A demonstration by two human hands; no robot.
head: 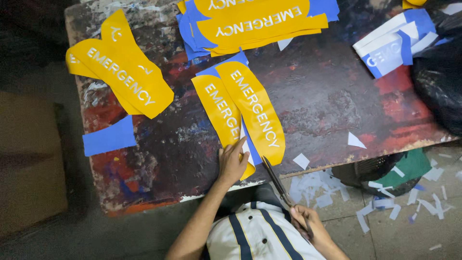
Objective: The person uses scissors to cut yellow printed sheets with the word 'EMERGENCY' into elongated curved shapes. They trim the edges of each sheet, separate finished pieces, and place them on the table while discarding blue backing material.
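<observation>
Striped shirt (262,238), white with dark bands, at 6 o'clock, nearest the camera.

Right hand (305,222), at 5 o'clock: closed around the handles of the scissors (275,178), whose dark blades point up toward 11 o'clock; the tips meet the lower end of the yellow stickers (240,108).

Left hand (232,161), just above centre-bottom: flat, fingers spread, pressing on the lower end of the same yellow stickers. Hands apart.

Yellow stickers: two long curved strips with white lettering on blue backing, lying overlapped at the middle of the table (327,101), running from 12 toward 6 o'clock.

Table: worn top smeared with red, blue and dark paint.

Paper scraps (322,185): white and blue offcuts, on the floor at 4 o'clock.

Blue piece (109,137): at 9 o'clock on the table.

Second yellow pile (120,72): at 10 o'clock.

Large stack (255,21): yellow on blue, at 12 o'clock.

White and blue sheets (392,41): at 2 o'clock, beside a black bag (440,82).
</observation>
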